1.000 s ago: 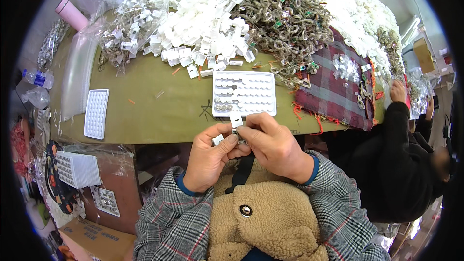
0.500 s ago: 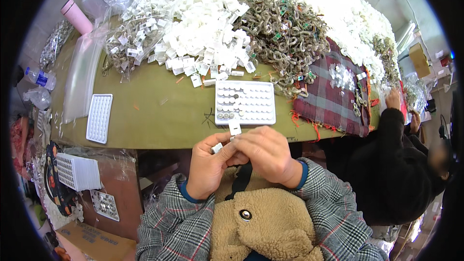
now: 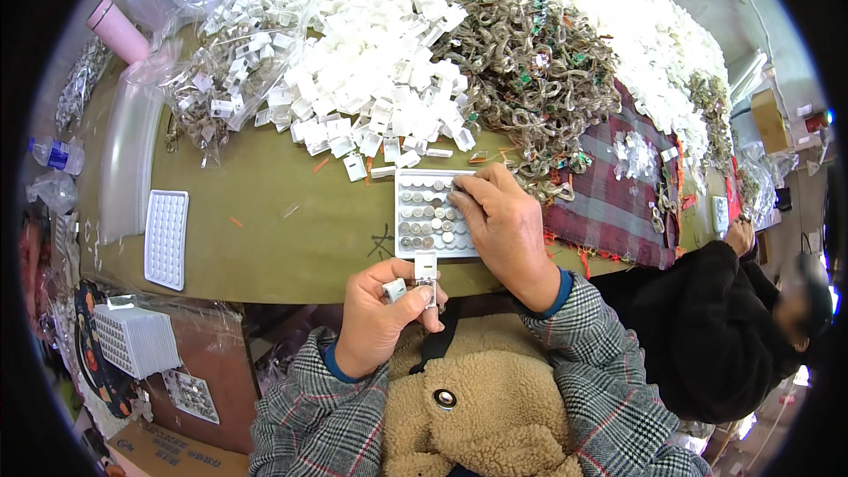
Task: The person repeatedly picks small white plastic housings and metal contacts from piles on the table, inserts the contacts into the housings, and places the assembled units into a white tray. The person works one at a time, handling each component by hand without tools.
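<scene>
My left hand is closed on a small white plastic case, held between thumb and fingers just in front of the table edge. A clear or metallic part shows at its lower end. A second small white case is tucked in the same hand. My right hand reaches over a white tray, thumb and forefinger bent together at its right side. Round silver button cells sit in rows in the tray. Whatever lies between the right fingertips is hidden, and the hand covers the tray's right part.
Behind the tray lie piles of white cases and coiled cords. A plaid cloth lies to the right, another white tray to the left. A pink tumbler stands far left. Another person works at right.
My right hand has left my left hand and moved forward and right onto the tray. My left hand stays near the table edge, still holding the white cases.
</scene>
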Available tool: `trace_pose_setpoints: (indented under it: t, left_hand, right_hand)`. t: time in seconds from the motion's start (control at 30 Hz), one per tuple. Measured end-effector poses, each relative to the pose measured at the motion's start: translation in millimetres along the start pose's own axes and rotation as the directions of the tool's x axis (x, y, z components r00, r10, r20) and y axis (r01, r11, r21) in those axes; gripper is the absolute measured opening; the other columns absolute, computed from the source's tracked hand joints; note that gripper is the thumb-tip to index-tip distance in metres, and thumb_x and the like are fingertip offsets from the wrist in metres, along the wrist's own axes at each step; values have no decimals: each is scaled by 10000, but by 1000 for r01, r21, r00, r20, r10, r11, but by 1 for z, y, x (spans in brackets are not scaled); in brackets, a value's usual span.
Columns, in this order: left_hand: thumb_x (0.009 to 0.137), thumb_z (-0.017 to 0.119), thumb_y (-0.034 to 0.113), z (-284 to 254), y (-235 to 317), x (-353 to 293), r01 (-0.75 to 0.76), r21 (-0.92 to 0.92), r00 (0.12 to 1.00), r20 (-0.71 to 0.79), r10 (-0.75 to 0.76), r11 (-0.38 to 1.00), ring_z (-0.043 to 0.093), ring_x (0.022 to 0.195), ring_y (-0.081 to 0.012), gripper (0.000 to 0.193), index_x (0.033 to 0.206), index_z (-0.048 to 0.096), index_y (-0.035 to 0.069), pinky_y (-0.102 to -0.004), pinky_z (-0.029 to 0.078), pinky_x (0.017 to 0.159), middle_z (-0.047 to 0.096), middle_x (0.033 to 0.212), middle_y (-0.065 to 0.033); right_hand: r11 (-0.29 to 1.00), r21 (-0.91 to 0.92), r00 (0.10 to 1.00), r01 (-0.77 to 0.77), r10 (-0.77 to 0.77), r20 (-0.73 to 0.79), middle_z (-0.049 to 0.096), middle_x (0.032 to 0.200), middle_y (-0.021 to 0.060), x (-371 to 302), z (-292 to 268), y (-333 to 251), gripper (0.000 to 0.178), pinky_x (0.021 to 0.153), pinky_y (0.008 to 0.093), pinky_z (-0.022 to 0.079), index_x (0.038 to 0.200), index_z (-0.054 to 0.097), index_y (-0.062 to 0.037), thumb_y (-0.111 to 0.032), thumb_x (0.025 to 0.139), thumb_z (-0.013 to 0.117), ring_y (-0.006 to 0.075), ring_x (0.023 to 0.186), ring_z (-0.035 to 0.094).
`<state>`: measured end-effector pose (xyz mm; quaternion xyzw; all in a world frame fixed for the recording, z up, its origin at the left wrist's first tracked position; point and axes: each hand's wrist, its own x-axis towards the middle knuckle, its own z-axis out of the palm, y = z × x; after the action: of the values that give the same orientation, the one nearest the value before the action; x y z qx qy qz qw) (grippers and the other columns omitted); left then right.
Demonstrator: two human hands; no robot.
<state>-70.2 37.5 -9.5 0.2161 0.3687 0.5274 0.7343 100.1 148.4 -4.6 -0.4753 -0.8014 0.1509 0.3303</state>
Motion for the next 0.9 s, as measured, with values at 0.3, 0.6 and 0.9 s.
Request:
trace_pose_setpoints:
  t: [0.3,0.6,0.9]
  left_hand:
    - [986,562,56,7,-2,-2,30,-102,999,-32,-33,994,721,834,-225,248,1197,575,-73,-334,628,768,686,1009,-190]
    - [974,593,34,13,-21,-17,36,-184,999,38,-30,982,724,865,-230,237,1195,590,-51,-335,633,764,697,987,-156]
    - [980,597,60,23,-33,-32,-4,-290,999,31,14,957,706,797,-184,188,1137,621,-41,-317,625,738,698,956,-130]
  right_hand:
    - [964,254,994,-77,55,93,640,807,123,-12,-25,-19,121,624,319,518,942,653,16,34,827,684,220,700,663]
    - [940,315,986,133,-156,50,588,881,145,-66,-42,-49,174,645,379,508,979,585,16,35,828,670,318,746,627]
    - [848,485,961,213,-272,53,591,915,156,-79,-51,-42,190,676,372,514,1009,631,42,12,827,680,317,778,615]
